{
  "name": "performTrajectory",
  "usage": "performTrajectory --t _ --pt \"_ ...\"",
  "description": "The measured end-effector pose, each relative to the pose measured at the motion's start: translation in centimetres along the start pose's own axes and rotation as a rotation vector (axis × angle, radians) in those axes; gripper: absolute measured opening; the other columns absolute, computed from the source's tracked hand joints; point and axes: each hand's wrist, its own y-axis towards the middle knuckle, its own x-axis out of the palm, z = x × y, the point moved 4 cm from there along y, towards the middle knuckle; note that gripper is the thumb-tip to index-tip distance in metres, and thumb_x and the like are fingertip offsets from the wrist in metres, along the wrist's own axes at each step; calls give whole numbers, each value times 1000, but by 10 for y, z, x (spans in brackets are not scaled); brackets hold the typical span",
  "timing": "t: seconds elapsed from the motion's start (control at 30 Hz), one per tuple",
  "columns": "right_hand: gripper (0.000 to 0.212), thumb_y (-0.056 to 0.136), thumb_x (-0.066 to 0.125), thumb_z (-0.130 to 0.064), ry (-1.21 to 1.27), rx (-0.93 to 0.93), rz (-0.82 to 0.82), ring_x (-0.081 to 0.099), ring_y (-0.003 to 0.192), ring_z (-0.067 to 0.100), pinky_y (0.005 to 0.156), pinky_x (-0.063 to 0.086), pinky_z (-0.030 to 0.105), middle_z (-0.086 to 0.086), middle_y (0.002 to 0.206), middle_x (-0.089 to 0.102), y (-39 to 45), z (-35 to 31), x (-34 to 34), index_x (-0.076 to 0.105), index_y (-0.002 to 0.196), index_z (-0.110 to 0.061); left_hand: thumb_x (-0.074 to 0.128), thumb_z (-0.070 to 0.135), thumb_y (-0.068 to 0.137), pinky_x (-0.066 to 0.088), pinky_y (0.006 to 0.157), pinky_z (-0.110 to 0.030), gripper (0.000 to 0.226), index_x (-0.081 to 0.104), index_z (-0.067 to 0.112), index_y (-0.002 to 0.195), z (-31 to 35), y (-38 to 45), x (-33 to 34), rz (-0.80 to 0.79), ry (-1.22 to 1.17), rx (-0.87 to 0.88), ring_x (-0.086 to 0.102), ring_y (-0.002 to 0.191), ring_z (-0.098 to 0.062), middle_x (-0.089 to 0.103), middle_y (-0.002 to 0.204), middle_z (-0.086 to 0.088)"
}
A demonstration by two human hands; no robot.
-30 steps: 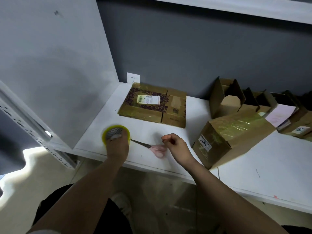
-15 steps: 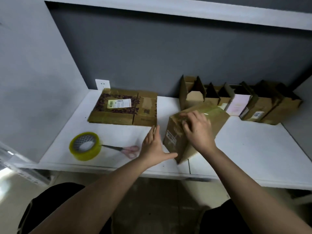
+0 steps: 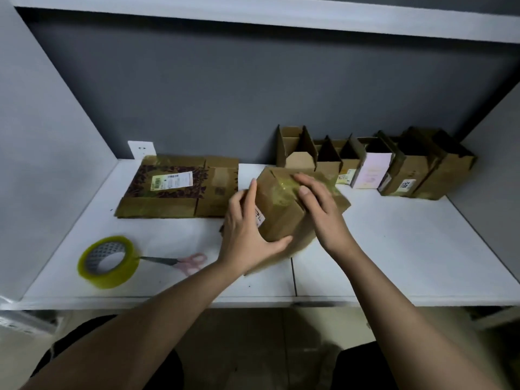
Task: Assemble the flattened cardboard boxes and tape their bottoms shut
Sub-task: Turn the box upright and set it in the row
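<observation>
An assembled brown cardboard box [image 3: 281, 218] with shiny tape over its upper face sits tilted in the middle of the white table [image 3: 394, 249]. My left hand [image 3: 247, 232] grips its left side, thumb curled under the near corner. My right hand [image 3: 320, 209] lies flat on the taped face, fingers straight. A stack of flattened boxes [image 3: 180, 187] lies at the back left. A yellow-rimmed roll of clear tape [image 3: 108, 261] and pink-handled scissors [image 3: 180, 261] rest near the front left.
A row of several assembled open boxes [image 3: 374, 164] stands along the grey back wall. A white shelf [image 3: 281, 15] runs overhead. Grey side panels close in left and right. A wall socket [image 3: 140, 149] sits behind the flat stack.
My hands left the tape roll and scissors on the table. Both moved right onto the taped box; the left hand now grips its side and the box has turned towards me.
</observation>
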Motion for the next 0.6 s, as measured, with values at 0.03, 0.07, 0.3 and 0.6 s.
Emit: performTrajectory --t 0.03,0.07,0.3,0.6 --pt "37 97 43 -43 111 35 -13 39 131 0 114 29 32 -13 138 50 -1 -5 -2 54 131 -32 60 73 55 32 106 -38 118 5 31 150 6 4 -12 42 88 62 32 130 -23 22 140 -1" --pt "37 99 42 -42 192 67 -38 42 127 -5 111 32 25 -15 136 50 -2 -10 -2 53 133 -33 56 77 55 30 106 -39 116 10 27 150 12 8 -25 77 181 122 32 128 -23 26 140 -5" --pt "57 89 42 -65 265 199 -180 51 123 1 106 40 30 -13 137 53 -5 -12 14 42 140 -40 54 75 61 34 101 -47 106 38 11 144 34 2 -56 160 518 424 46 121 -31 46 132 -16" --pt "72 68 59 -73 196 216 -56 63 107 14 91 52 36 -5 118 66 -12 -2 31 55 128 -32 55 71 64 32 101 -47 99 42 11 142 30 -13 -58 119 601 395 45 120 -32 48 131 -17"
